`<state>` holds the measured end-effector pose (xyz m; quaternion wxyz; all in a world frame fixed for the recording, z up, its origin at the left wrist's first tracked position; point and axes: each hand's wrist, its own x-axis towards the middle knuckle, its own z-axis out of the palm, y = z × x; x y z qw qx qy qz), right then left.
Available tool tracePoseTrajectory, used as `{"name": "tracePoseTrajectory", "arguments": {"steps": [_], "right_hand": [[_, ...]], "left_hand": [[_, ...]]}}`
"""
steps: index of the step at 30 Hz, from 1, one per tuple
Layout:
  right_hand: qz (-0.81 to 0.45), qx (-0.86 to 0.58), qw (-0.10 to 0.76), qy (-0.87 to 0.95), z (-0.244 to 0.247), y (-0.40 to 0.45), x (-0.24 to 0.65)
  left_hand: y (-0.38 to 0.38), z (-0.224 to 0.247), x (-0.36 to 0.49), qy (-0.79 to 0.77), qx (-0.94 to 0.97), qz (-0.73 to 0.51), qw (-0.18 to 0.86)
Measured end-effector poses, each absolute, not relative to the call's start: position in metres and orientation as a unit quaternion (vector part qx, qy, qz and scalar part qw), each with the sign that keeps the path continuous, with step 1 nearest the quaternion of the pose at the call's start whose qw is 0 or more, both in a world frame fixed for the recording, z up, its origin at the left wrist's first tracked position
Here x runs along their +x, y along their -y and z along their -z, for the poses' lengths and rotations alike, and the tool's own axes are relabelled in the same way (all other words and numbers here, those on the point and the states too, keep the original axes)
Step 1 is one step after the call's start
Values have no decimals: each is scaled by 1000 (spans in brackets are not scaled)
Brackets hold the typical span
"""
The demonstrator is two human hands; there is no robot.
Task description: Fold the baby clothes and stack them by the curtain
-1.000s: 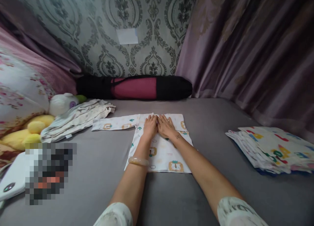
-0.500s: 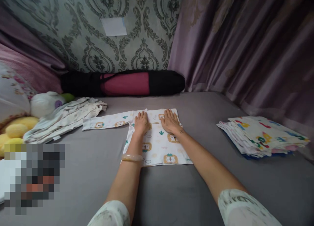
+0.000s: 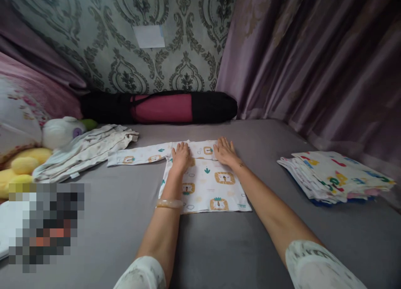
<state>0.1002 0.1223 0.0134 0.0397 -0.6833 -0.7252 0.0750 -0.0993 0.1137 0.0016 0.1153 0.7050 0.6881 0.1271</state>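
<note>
A small white shirt (image 3: 206, 186) printed with orange lions and green leaves lies flat on the grey bed sheet (image 3: 216, 247). One of its sleeves stretches out to the left; the other is folded across the top of the body. My left hand (image 3: 181, 156) rests palm down on the upper left part of the shirt, fingers extended. At the upper right edge, where the sleeve is folded over, my right hand (image 3: 226, 152) lies flat with its fingers slightly apart. Neither hand grips the cloth.
To the right sits a stack of folded clothes (image 3: 338, 178). Loose pale garments (image 3: 90, 149) lie at the left beside a white plush toy (image 3: 61, 132) and a yellow one (image 3: 23, 168). A black and red long bag (image 3: 161, 108) runs along the wall. The lower left is pixelated.
My right hand has slid to the right along the folded sleeve, out to the shirt's edge. My left hand stays in its place on the cloth. The view has shifted slightly.
</note>
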Motion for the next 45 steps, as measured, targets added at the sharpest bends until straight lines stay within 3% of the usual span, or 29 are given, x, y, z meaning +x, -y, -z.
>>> {"name": "tracePoseTrajectory", "arguments": {"steps": [9,26,45], "right_hand": [[-51,-686,32,725,5,-129,111],[-76,-654,39,752,-7,-122,78],[-91,-603,55,791,-4,-113,22]], "left_hand": [[-104,-14,-108,-680,717,-102,115],[-106,-37,-123,-708,648,-178,214],[-113,-28,-133,-704,638,-198,242]]}}
